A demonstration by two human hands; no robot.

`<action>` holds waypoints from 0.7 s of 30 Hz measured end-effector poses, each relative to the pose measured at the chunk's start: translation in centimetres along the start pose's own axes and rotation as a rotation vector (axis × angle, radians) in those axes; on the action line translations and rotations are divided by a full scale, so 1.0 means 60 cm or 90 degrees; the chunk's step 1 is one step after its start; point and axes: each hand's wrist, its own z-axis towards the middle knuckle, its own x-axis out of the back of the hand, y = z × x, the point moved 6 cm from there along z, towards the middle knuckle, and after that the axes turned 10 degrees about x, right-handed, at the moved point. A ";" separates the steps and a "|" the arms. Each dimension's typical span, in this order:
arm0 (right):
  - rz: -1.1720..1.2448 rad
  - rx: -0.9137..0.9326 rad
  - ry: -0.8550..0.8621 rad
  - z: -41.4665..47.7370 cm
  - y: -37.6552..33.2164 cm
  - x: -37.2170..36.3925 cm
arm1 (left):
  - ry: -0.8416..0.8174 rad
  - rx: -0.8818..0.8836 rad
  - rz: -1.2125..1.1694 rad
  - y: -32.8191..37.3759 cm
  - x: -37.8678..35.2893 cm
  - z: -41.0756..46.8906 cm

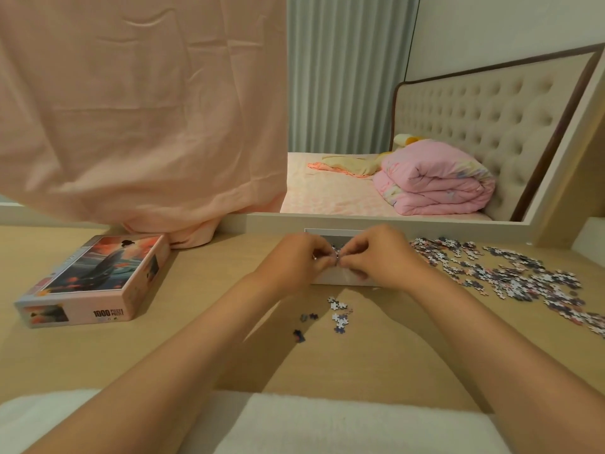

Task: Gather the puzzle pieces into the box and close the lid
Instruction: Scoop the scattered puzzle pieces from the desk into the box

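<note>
White fleece is spread along the near edge, and two bare forearms are stretched over it across the table. Both hands are brought together over the one white box, which is set at the middle of the table's far side. The left hand and the right hand are curled, and a few held pieces are pinched between their fingertips above the box; their number cannot be told. One lid is laid flat well to the left, apart from the box. "1000" is printed on its near side, and the small words beside it are too blurred to be read. One small group of pieces is left just before the box, with three dark strays at its left. One wide heap, too many to be counted, is scattered to the right of the box. One pink cloth is hung behind the lid.
</note>
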 end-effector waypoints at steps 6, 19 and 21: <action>-0.151 0.031 0.013 0.026 0.044 0.006 | 0.044 -0.044 0.202 0.001 -0.024 0.057; -0.248 0.048 0.070 0.004 0.048 0.031 | 0.068 -0.035 0.162 -0.006 -0.025 0.052; -0.265 0.106 0.066 -0.003 0.031 0.029 | 0.064 -0.041 0.190 -0.008 -0.021 0.047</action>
